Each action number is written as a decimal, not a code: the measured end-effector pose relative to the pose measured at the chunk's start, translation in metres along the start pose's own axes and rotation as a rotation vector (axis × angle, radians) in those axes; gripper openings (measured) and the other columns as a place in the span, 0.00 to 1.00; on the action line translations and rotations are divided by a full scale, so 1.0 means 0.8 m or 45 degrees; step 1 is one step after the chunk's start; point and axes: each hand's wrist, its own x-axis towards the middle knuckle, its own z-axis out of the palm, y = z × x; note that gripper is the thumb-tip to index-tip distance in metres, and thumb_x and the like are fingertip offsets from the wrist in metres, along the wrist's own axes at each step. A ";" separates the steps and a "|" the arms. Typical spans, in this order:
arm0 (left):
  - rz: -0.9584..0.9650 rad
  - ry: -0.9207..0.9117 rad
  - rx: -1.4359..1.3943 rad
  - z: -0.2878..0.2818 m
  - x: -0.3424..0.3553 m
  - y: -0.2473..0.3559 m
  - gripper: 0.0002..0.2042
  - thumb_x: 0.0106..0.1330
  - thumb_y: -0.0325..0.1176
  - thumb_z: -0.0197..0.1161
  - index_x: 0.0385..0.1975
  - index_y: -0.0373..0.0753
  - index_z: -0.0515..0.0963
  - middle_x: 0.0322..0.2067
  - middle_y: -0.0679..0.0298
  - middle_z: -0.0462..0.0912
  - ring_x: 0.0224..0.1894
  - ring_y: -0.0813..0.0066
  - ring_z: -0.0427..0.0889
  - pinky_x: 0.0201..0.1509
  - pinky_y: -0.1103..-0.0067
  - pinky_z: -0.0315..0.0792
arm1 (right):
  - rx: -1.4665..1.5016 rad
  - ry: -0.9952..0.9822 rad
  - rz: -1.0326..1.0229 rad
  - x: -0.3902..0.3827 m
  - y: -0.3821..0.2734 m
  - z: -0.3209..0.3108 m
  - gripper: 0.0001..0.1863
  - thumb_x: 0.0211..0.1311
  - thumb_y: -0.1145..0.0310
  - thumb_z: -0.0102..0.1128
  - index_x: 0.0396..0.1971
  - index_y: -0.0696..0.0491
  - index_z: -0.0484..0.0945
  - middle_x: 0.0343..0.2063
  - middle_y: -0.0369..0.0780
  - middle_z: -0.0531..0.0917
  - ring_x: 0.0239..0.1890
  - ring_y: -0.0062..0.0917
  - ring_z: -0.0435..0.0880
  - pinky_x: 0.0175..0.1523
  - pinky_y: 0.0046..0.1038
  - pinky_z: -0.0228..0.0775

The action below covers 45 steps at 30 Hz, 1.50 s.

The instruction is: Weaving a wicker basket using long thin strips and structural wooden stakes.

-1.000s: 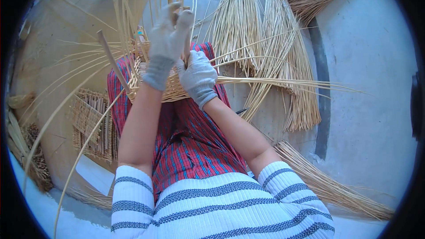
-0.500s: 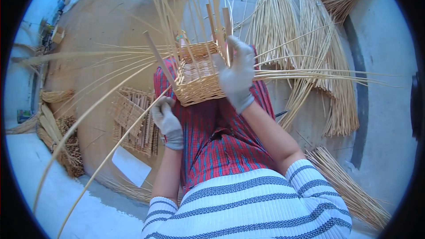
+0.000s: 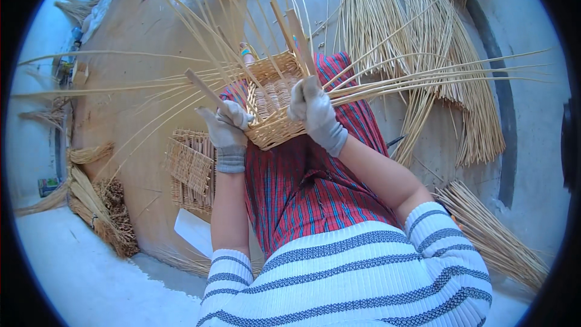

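A small rectangular wicker basket [image 3: 275, 135], partly woven, rests on my lap over a red and blue striped cloth [image 3: 327, 191]. Flat wooden stakes stand up at its corners, and long pale wicker rods fan out from its sides. In a light glove, my left hand [image 3: 227, 130] is closed at the near left corner, by the foot of the left wooden stake [image 3: 206, 89]. My right hand [image 3: 318, 114], gloved too, is closed on the near right corner below the right wooden stake [image 3: 301, 39]. Both hands' fingertips are partly hidden.
Large bundles of pale rods [image 3: 372, 24] lie at the far right, another bundle [image 3: 493, 230] at the near right. Woven panels [image 3: 192, 166] and a white sheet [image 3: 193, 230] lie left of my lap. Darker plant bundles [image 3: 100, 212] line the left wall.
My left hand has moved up from below the basket onto its near left corner. My right hand has shifted down its stake. The long rods at the lower left have swung up and away.
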 end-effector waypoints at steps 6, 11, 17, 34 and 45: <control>0.040 0.133 1.021 0.002 -0.047 -0.011 0.10 0.69 0.37 0.64 0.43 0.41 0.73 0.43 0.64 0.77 0.50 0.72 0.76 0.62 0.70 0.68 | -0.274 0.046 0.020 -0.007 -0.040 -0.001 0.05 0.73 0.73 0.51 0.43 0.54 0.76 0.32 0.34 0.78 0.34 0.20 0.80 0.46 0.28 0.78; 0.061 0.290 0.762 0.008 -0.049 -0.028 0.09 0.65 0.23 0.65 0.42 0.40 0.73 0.47 0.64 0.77 0.55 0.73 0.74 0.67 0.73 0.63 | -1.025 0.134 -0.299 0.022 -0.047 0.035 0.04 0.64 0.71 0.62 0.37 0.54 0.78 0.27 0.39 0.83 0.32 0.24 0.85 0.38 0.25 0.77; 0.190 0.490 0.759 -0.006 -0.042 -0.058 0.05 0.69 0.22 0.60 0.41 0.40 0.75 0.47 0.65 0.78 0.51 0.77 0.75 0.58 0.79 0.67 | -1.656 -0.014 -1.063 0.134 -0.012 0.134 0.08 0.60 0.63 0.61 0.38 0.47 0.83 0.37 0.46 0.86 0.42 0.38 0.86 0.46 0.38 0.76; 0.049 0.619 0.914 0.005 -0.031 -0.027 0.09 0.64 0.22 0.65 0.42 0.39 0.78 0.47 0.65 0.78 0.49 0.78 0.75 0.58 0.78 0.66 | -0.675 0.115 -0.391 -0.018 -0.035 -0.019 0.16 0.73 0.74 0.49 0.58 0.50 0.66 0.36 0.42 0.84 0.33 0.22 0.83 0.34 0.26 0.76; 0.017 0.530 1.396 0.132 -0.017 -0.039 0.14 0.69 0.26 0.56 0.54 0.35 0.70 0.43 0.55 0.79 0.27 0.72 0.83 0.30 0.79 0.79 | -0.256 0.444 -0.200 -0.051 -0.067 -0.026 0.06 0.69 0.79 0.54 0.42 0.55 0.73 0.39 0.41 0.85 0.39 0.22 0.86 0.39 0.22 0.79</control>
